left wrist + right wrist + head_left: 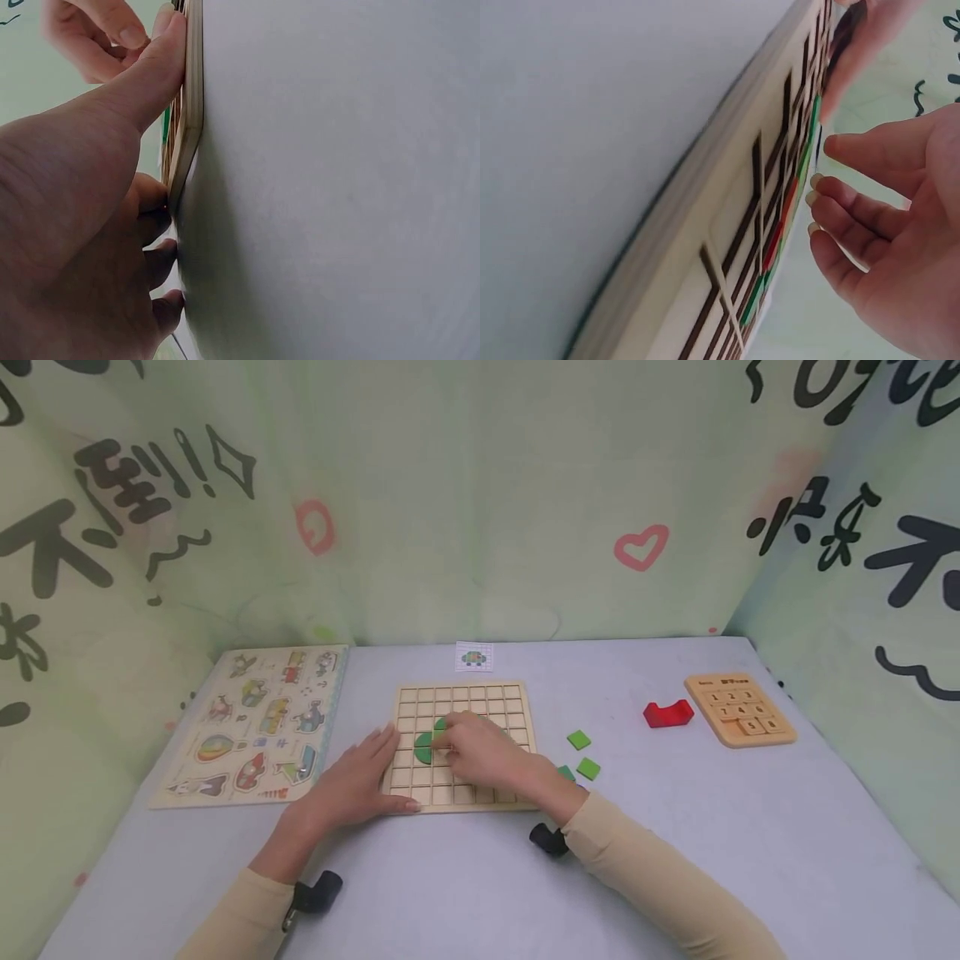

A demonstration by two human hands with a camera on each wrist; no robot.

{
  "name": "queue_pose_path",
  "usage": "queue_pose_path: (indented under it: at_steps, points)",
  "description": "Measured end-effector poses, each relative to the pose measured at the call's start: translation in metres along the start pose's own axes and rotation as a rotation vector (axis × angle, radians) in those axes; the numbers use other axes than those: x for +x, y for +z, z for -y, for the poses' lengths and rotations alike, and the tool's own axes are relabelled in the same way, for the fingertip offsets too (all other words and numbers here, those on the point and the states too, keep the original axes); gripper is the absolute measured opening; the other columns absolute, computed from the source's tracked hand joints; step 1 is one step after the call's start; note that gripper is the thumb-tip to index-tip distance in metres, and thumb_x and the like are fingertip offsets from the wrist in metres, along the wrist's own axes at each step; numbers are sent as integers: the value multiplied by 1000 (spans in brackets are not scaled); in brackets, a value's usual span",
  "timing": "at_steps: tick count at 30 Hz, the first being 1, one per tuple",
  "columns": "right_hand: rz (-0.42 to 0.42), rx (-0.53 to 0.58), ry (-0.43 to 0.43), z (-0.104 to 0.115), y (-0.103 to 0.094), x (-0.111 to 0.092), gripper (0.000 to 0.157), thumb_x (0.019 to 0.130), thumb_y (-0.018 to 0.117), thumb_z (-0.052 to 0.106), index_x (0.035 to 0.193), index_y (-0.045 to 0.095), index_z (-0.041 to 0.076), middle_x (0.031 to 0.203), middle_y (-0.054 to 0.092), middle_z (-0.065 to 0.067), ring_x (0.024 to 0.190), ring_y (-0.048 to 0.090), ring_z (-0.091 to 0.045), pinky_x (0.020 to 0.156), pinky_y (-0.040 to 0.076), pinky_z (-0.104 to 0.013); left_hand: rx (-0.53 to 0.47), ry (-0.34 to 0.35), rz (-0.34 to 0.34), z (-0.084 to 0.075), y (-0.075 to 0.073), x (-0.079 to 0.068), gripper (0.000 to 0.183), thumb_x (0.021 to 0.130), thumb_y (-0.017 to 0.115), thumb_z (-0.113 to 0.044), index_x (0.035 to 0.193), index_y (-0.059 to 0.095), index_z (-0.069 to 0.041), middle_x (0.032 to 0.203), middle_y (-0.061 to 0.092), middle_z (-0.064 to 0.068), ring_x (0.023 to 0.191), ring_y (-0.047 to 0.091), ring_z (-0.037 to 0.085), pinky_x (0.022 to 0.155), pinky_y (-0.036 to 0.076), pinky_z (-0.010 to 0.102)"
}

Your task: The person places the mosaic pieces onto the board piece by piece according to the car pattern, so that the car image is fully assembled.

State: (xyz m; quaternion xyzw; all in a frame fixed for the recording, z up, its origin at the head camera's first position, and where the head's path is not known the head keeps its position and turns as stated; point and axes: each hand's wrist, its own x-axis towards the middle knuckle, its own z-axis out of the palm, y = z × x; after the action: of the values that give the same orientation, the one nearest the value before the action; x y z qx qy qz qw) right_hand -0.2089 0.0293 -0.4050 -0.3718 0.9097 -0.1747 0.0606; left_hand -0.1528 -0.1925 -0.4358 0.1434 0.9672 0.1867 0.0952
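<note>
Looks partway: got green pieces (423,748) on grid board (442,791), green squares (588,768) left over. Seeing unclenched left hand (354,781); can't tell about right hand (487,750).

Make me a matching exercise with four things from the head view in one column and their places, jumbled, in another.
1. Card
2. Red block
3. Picture board
4. Left hand

A. Beside the number board
B. Touching the grid
C. Just beyond the grid
D. At the table's left end

Pairs: 1-C, 2-A, 3-D, 4-B
</note>
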Motion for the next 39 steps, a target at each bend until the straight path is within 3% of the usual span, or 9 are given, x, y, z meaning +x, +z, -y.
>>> queue_pose_path:
  at_steps: [6, 12, 23, 31, 39]
  points:
    - [-20, 42, 61, -15, -12, -9, 30, 91, 59, 2, 114, 76, 11, 89, 61, 1, 78, 51, -15, 66, 46, -24, 1, -9, 9, 0, 0, 0, 116, 77, 72, -67, 158, 20, -3, 167, 17, 15, 155, 15, 37, 125, 21, 56]
    - [13, 55, 154, -38, -26, -23, 31, 88, 60, 0, 113, 76, 12, 103, 69, 0, 82, 55, -13, 70, 49, -26, 2, -10, 4, -1, -1, -2, 115, 77, 73, -65, 158, 20, -2, 167, 16, 16, 154, 14, 39, 125, 20, 56]
    - [15, 9, 339, -82, -45, -62, 32, 90, 61, 3, 118, 73, 10, 106, 69, -4, 88, 60, -19, 71, 54, -27, 13, -17, -1, 0, 0, -3, 115, 77, 73, -64, 158, 20, -2, 167, 16, 15, 155, 14, 38, 125, 20, 55]
    - [24, -51, 349, -113, -49, -87, 30, 87, 67, 3, 115, 74, 10, 99, 66, -4, 85, 56, -18, 62, 50, -21, 20, 1, 8, 0, 0, -1, 116, 77, 72, -67, 158, 20, -2, 167, 17, 16, 154, 15, 38, 125, 20, 56]
    - [28, 7, 373, -123, -48, -93, 26, 85, 75, 9, 111, 75, 9, 96, 65, -3, 84, 57, -17, 67, 55, -21, 16, 0, 8, 2, 1, 1, 117, 76, 72, -67, 157, 20, -2, 167, 17, 16, 154, 15, 38, 125, 20, 57]
